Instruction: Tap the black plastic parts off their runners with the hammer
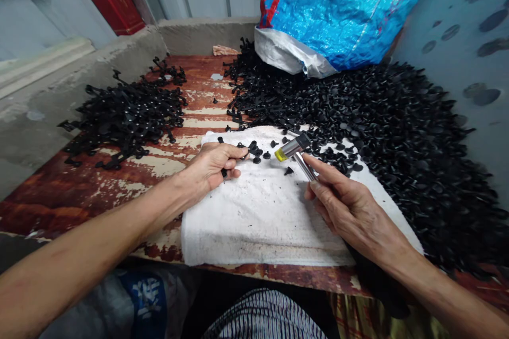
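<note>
My left hand (218, 164) pinches a small black plastic part (253, 149) above the upper part of a white cloth (262, 212). My right hand (338, 190) is wrapped round the metal shaft of a small hammer (293, 147), whose head has a yellow face pointing left and a dark face on the right. The hammer head is raised over the cloth, a little to the right of the black part and apart from it. Several loose black disc-headed pieces (288, 171) lie on the cloth between and beyond my hands.
A large heap of black pieces (405, 132) covers the right side, under a blue sack (338, 10). Joined black parts (127, 116) are piled at the left on the worn brown board (79, 185). A concrete ledge (35, 111) and red box (115, 8) stand behind.
</note>
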Demonstrator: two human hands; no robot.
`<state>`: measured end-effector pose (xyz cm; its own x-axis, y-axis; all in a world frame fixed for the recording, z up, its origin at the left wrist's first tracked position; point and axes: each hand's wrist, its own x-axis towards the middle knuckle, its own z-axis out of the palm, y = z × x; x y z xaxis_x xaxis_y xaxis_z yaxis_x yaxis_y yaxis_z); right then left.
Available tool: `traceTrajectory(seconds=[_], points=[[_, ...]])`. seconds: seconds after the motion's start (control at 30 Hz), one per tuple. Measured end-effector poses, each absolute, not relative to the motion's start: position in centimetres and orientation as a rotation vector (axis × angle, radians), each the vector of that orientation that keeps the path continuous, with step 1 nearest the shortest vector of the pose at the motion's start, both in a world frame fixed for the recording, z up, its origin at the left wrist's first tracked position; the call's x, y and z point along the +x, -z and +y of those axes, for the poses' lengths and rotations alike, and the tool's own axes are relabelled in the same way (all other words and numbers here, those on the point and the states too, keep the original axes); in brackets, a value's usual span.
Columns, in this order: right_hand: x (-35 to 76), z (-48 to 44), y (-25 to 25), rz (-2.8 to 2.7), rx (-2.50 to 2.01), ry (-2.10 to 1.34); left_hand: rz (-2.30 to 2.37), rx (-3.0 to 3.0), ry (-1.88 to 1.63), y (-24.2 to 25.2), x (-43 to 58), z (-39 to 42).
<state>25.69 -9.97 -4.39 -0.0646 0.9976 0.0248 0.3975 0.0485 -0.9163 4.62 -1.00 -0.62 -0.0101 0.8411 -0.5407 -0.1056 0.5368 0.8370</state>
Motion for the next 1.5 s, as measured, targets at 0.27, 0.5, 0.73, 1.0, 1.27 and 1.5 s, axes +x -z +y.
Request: traceTrajectory(seconds=[0.27,0.5,0.73,1.0,1.27,1.5], points=[[25.6,-10.0,4.5,-1.535,-1.448,-1.032,1.366,0.687,-0.853,0.8,4.4,-0.9],[25.6,-10.1,4.5,-1.538,-1.432,-1.016,1.380,0.719,-0.845,0.8,4.5,-1.0],[25.6,-10.0,4.4,-1.568,-1.453,-0.972,1.405,0.723,-0.823,0.6,4.4,-0.7],[25.4,-10.0,3.6,-1.875,-1.420,-0.694,1.503,0.897,-0.726,0.2,4.4,0.6],[23.9,-8.3,1.5,-2.098,-1.310,-0.274,1.502,0.885,-0.777,0.0,4.8,0.3],[23.4,-8.8,0.8,-2.118,-1.338,-0.290,1.501,0.849,-0.772,0.2,4.6,0.3]])
